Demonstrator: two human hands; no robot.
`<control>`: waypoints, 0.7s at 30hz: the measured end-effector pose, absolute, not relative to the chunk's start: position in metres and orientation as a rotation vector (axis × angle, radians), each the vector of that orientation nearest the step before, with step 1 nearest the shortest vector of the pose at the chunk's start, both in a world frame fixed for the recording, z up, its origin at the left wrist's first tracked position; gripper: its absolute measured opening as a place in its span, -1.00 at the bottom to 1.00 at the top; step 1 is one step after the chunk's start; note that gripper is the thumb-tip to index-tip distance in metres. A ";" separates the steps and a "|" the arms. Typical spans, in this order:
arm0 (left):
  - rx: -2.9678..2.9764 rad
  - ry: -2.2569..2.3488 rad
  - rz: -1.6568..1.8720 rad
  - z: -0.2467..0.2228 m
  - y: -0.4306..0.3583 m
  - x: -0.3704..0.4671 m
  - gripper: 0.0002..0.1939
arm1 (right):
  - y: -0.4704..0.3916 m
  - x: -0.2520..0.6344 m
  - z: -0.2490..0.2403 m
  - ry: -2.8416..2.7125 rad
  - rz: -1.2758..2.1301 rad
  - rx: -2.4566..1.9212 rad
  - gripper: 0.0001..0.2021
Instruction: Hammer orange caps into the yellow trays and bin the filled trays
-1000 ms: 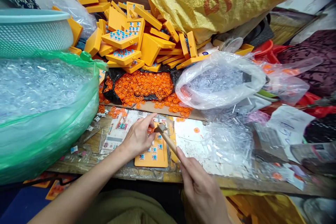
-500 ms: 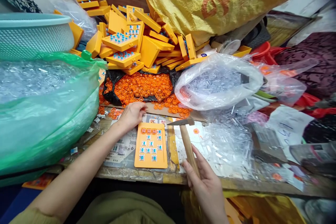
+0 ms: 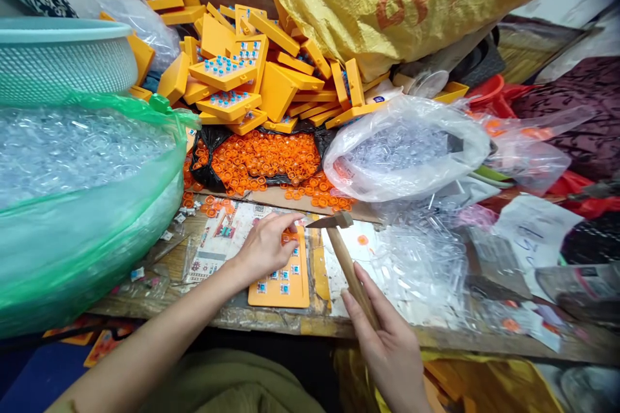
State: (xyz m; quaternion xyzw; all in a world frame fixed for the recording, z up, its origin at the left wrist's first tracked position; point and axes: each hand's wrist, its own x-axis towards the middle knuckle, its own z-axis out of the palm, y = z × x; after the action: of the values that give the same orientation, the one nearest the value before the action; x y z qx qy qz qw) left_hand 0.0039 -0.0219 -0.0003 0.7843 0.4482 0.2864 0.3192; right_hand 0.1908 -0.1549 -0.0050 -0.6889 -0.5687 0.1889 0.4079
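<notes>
L hand [image 3: 265, 248] over upper pt of orange panel [image 3: 296, 293], thumb nr fingers, can't tell if holding sth; R hand [image 3: 387, 345] grips hammer [image 3: 349, 264] by handle

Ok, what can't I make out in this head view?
Head view: upper left of the orange panel, covered by the left hand.
Head view: whether its fingers pinch anything; too small, partly hidden by the hand.
Head view: gripped lower part of the hammer handle, covered by the right hand.
Head view: left side of the turquoise basket, cut off by the picture's edge.
</notes>
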 end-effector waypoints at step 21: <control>1.779 1.190 0.701 0.000 -0.001 0.001 -0.44 | -0.162 0.189 -0.004 -1.594 0.414 -1.617 -0.60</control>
State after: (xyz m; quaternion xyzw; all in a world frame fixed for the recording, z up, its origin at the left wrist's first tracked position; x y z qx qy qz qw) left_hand 0.0011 -0.0012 0.0004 0.7131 0.4769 0.2809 0.4303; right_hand 0.1892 -0.1620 -0.0045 -0.6407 -0.6314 0.1639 0.4049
